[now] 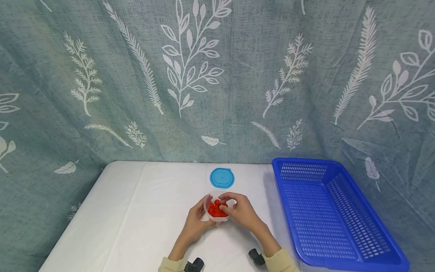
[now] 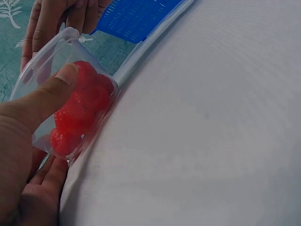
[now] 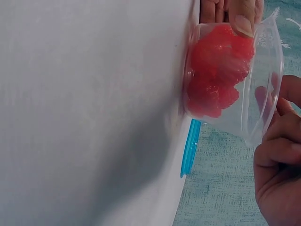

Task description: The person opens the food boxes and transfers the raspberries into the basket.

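A small clear plastic container (image 1: 218, 218) holds several bumpy red pieces (image 1: 217, 210) that look like berries or sweets; their exact kind is unclear. My left hand (image 1: 197, 221) grips its side, the thumb on the near wall, as the left wrist view shows. Over the far right rim reaches my right hand (image 1: 242, 211), its thumb and index finger apart inside the opening. In the right wrist view, the red pieces (image 3: 218, 70) sit low in the container, apart from the right fingertips. Nothing shows between those fingers.
A round blue lid (image 1: 222, 178) lies flat on the white table (image 1: 146, 226) behind the container. On the right stands a large blue plastic basket (image 1: 316, 211) with slotted walls. A patterned green cloth (image 1: 238, 94) hangs behind the table.
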